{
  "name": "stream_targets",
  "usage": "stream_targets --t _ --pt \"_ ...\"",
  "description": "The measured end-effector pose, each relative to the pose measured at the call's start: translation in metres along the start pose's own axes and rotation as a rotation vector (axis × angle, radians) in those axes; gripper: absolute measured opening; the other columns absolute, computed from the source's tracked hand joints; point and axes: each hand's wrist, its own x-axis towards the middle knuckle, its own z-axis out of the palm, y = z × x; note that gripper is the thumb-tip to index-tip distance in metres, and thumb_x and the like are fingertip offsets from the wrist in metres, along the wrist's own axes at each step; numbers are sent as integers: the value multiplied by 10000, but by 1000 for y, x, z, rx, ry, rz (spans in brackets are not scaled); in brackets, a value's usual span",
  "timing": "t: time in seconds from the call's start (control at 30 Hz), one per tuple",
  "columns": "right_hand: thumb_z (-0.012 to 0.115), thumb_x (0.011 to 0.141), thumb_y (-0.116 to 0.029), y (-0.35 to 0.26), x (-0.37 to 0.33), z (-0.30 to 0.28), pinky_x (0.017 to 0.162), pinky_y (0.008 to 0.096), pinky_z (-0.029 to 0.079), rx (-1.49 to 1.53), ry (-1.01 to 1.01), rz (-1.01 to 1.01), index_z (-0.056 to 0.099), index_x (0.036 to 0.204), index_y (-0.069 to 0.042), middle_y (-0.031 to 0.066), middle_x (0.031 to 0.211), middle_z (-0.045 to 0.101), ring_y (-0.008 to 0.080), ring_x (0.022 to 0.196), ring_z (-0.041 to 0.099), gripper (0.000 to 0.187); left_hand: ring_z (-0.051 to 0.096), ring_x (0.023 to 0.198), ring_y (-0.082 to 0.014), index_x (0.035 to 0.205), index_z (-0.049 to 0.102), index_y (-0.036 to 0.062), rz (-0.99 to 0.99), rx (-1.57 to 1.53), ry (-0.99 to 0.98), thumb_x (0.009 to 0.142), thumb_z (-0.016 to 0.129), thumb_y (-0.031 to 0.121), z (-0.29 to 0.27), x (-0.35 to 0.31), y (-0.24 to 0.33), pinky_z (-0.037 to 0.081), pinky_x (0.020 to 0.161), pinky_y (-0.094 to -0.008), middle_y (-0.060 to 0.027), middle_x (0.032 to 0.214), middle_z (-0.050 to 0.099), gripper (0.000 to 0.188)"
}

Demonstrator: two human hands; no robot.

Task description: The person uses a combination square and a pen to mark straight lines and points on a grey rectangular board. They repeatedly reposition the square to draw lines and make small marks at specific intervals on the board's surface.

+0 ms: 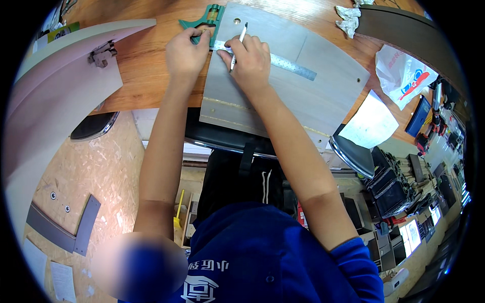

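- The left hand (186, 54) presses down on the green head of a combination square (204, 22), fingers curled over it at the left edge of a grey board (303, 86).
- The square's steel blade (288, 64) runs from under both hands out to the right, lying flat across the board.
- The right hand (250, 63) is closed around a pencil (238, 44), held nearly upright with its lower end down by the blade; whether the tip actually touches the board is hard to tell from here.
- The two hands sit just beside each other, both resting on the board.
- The grey board lies on a brown wooden worktop (146, 76), its near edge hanging over the worktop's front. It has small round holes near its top and right edges.
- A pale pink panel (65, 76) with a metal hinge (102, 54) lies to the left on the worktop.
- A crumpled rag (348, 19) sits at the far edge, and a white plastic bag (401, 76) lies to the right.
- A sheet of paper (371, 123) rests near the board's right corner.
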Motion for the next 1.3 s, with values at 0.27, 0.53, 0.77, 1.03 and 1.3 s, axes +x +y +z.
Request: stream_targets --t 0.27,0.53,0.77,1.03,1.3 --pt "880 718 -213 -4 -1 3 695 400 385 -18 25 39 675 865 -130 33 839 591 246 796 574 266 734 846 -406 980 798 39 35 46 32 892 767 374 4 2 -1 577 764 -453 -216 896 758 349" --pt "881 740 -225 -4 -2 2 706 406 381 -21 4 52 678 888 -135 22 875 613 245 816 581 267 731 819 -397 974 799 44 58 15 14 888 770 400 4 4 -5 572 739 -453 -219 866 749 367" --pt "883 748 -240 -4 -2 1 719 402 393 -10 -11 61 686 894 -134 23 880 618 246 825 589 267 655 651 -281 959 799 46 37 42 -15 911 791 468 0 6 -3 525 632 -387 -143 705 683 425" --pt "889 736 -239 -2 -4 4 722 400 393 -14 8 66 682 888 -133 26 853 601 239 809 581 277 715 751 -363 966 800 47 49 101 -27 917 774 453 -1 6 0 558 703 -439 -188 800 737 410" --pt "898 688 -220 -4 -2 3 695 393 388 -7 41 49 673 863 -122 30 824 582 236 774 567 302 714 740 -360 969 803 51 55 88 -18 930 767 436 -1 6 -2 558 702 -437 -184 784 734 388"
